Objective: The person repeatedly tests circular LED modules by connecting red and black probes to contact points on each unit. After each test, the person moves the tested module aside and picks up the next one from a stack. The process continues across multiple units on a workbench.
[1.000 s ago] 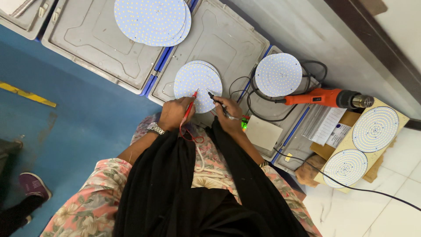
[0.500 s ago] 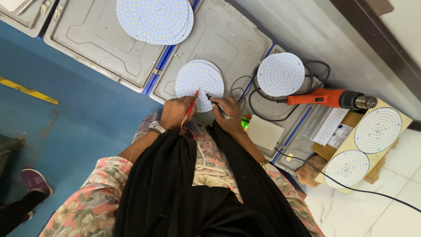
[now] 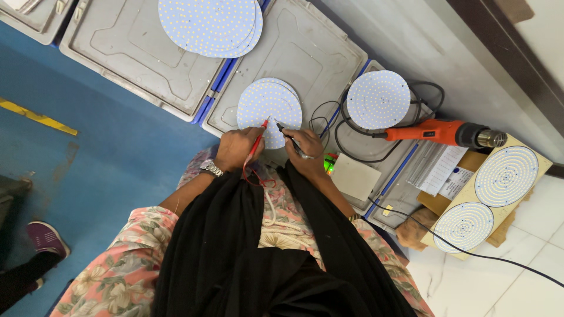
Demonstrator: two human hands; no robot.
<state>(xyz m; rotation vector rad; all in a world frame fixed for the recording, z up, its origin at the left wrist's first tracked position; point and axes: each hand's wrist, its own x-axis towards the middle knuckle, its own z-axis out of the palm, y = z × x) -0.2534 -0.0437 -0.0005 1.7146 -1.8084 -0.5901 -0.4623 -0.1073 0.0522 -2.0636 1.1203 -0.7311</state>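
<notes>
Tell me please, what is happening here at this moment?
A person holds two test probes against a round white LED board lying on a grey crate lid. The left hand holds the red probe, the right hand the black probe; both tips touch the board. An orange heat gun and more LED boards lie nearby.

At frame centre a round white LED board (image 3: 269, 105) is touched by two probes — a red probe (image 3: 257, 141) gripped in the left hand (image 3: 237, 149), a black probe (image 3: 292, 140) in the right hand (image 3: 304, 154) — on a grey crate lid (image 3: 305, 53).
</notes>
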